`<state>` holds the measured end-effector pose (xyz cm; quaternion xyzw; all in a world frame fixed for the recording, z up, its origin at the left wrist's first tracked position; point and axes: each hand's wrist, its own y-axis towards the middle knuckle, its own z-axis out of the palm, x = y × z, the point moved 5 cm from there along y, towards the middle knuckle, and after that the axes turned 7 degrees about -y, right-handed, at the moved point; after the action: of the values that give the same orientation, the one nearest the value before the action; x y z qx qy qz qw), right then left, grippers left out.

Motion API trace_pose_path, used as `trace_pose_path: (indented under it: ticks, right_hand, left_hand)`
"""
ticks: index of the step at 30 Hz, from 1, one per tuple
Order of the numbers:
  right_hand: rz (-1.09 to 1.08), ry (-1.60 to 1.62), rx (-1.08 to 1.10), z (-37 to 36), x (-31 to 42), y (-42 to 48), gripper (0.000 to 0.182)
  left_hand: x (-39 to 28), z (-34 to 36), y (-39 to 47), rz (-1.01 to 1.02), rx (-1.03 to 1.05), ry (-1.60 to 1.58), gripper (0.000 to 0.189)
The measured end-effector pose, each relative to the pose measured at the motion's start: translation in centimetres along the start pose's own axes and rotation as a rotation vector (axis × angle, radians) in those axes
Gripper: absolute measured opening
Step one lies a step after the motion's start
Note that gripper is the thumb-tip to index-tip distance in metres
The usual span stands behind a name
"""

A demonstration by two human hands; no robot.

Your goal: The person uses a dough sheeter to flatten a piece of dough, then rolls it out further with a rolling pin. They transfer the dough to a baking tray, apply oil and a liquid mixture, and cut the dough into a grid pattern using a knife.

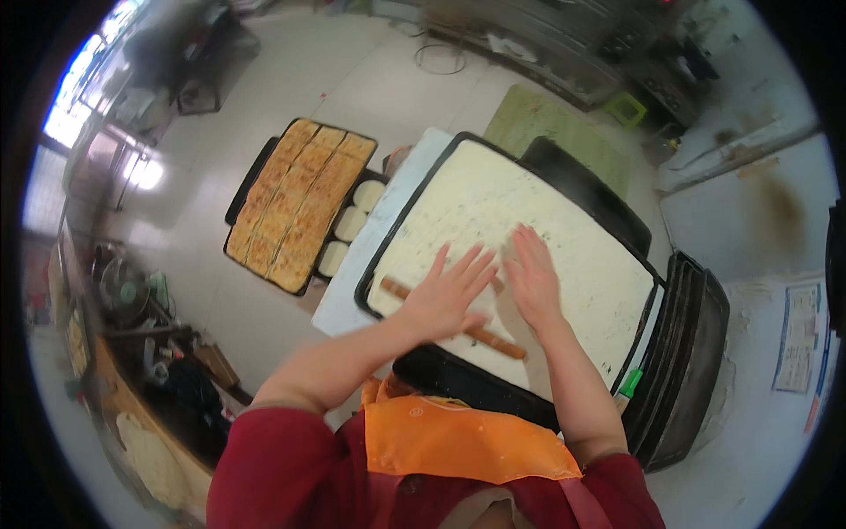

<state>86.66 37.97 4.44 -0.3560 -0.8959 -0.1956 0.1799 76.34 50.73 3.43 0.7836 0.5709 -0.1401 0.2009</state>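
Observation:
A large sheet of pale dough with green flecks point(595, 278) lies spread over a black baking tray point(423, 185). My left hand point(449, 291) is over the dough's near part, fingers spread, with nothing in it. Beneath it a wooden rolling pin point(499, 342) lies slantwise on the dough, partly hidden by the hand and wrist. To the right, my right hand point(532, 274) is flat and empty, its fingers pointing away from me, on or just above the dough. Whether either palm touches the dough is hard to tell.
Left of the table point(344, 301) stands a tray of browned flatbread cut into pieces point(297, 198), beside several pale dough rounds point(350, 223). Stacked black trays point(687, 357) lean at the right. A green-handled tool point(631, 383) lies near the dough tray's right corner.

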Motion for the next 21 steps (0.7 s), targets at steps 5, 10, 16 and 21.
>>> trace_pose_path:
  ticks: [5, 10, 16, 21]
  right_hand:
    - [-0.053, -0.248, -0.056, 4.8, 3.9, 10.0, 0.076]
    - [0.070, -0.269, 0.078, 9.7, 0.8, 14.2, 0.083]
    - [0.109, -0.068, 0.218, 8.6, 1.1, 14.0, 0.083]
    - [0.080, -0.120, 0.015, 0.0, 0.1, -3.2, 0.077]
  left_hand:
    - [-3.7, 0.0, -6.5, -0.012, 0.170, -0.108, 0.080]
    - [-4.0, 0.8, -6.8, 0.032, 0.177, -0.109, 0.069]
    - [-3.3, 1.5, -7.6, 0.189, 0.035, -0.303, 0.037]
    - [3.6, -6.1, -11.9, -0.492, -0.555, -0.311, 0.025]
